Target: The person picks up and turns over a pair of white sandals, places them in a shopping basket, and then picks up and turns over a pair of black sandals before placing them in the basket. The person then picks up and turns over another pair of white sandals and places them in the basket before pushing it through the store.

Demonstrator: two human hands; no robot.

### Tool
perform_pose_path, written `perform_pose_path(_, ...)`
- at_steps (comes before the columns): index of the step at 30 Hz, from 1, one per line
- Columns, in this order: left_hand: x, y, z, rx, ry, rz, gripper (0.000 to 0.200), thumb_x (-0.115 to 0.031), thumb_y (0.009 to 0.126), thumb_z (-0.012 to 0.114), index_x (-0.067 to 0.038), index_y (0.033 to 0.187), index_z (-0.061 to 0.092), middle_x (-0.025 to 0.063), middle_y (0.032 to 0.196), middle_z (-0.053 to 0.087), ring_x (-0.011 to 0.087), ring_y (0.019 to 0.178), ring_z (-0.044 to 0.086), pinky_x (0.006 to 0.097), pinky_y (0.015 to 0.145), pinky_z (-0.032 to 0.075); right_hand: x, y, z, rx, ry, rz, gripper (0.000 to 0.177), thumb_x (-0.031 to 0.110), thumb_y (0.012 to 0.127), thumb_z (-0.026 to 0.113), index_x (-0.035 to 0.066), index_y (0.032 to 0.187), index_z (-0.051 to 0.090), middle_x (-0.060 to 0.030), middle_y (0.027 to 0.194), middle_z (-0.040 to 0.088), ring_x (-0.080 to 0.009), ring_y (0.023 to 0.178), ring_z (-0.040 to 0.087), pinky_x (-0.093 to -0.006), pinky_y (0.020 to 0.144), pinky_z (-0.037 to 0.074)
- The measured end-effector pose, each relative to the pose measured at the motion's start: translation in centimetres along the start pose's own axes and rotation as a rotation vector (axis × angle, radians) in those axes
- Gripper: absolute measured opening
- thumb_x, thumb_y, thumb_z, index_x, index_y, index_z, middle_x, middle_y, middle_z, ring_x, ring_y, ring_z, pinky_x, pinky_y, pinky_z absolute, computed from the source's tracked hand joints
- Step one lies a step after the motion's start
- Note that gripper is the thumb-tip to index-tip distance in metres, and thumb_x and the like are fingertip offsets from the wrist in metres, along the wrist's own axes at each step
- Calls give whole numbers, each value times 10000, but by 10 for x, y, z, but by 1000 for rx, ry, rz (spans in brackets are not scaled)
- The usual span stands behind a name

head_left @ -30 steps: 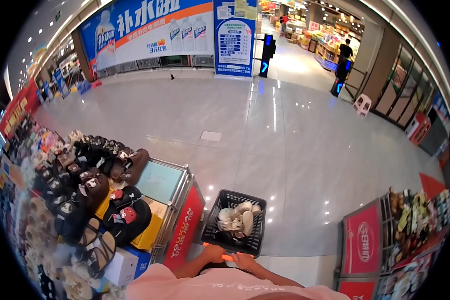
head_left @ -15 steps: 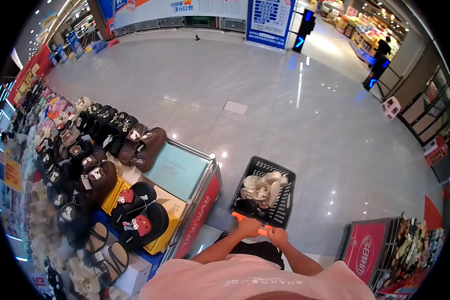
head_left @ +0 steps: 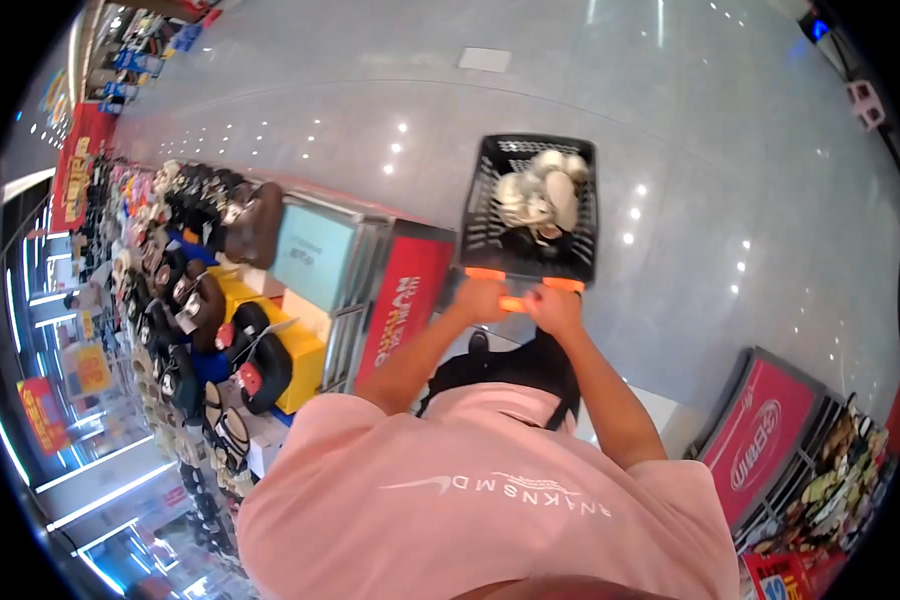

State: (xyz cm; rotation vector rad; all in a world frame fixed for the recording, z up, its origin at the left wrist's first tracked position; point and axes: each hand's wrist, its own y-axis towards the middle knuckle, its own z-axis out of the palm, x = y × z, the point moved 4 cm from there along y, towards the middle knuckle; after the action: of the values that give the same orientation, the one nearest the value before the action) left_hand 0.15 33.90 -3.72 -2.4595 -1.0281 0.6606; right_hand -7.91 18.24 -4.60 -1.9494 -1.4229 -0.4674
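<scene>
Both hands are closed on the orange handle point(head_left: 513, 303) of a black plastic basket point(head_left: 475, 222). My left hand point(head_left: 482, 298) grips it on the left side, and my right hand point(head_left: 556, 305) on the right. Pale cream shoes point(head_left: 560, 196) lie heaped in the basket, with something black point(head_left: 520, 243) at its near end. The basket is out in front of my body, just beyond the hands.
On the left stands a shoe display with a red side panel point(head_left: 408, 290), a light blue box point(head_left: 313, 256) and black slippers point(head_left: 266, 368). Another stand with a pink sign point(head_left: 755, 440) is at the lower right. Grey tiled floor point(head_left: 700, 240) stretches ahead.
The view has tilted down, showing more of the pink shirt. The basket and both hands appear higher in the picture, arms stretched further out. Both hands keep hold of the handle.
</scene>
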Motion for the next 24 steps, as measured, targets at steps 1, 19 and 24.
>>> perform_pose_path(1, 4, 10, 5, -17, -13, 17, 302, -436, 729, 669, -149, 819, 698, 105, 760, 695, 322, 745, 695, 465, 648, 553, -5, 8, -6, 24, -3, -36, 358, 417, 842, 574, 87, 750, 677, -149, 720, 672, -358, 705, 666, -481, 659, 524)
perform_pose_path(19, 4, 103, -65, -103, -257, -187, 279, -391, 746, 659, -127, 829, 694, 119, 835, 695, 334, 804, 673, 465, 706, 531, -9, 155, -78, 113, -192, -180, 335, 371, 811, 547, 75, 742, 686, -147, 705, 675, -353, 672, 664, -464, 641, 526)
perform_pose_path(24, 18, 121, -70, -140, -377, -243, 268, -375, 730, 666, -129, 834, 693, 112, 829, 697, 328, 809, 675, 463, 702, 531, -4, 195, -80, 287, -329, -165, 334, 385, 820, 522, 96, 807, 690, -141, 743, 683, -353, 731, 666, -462, 672, 524)
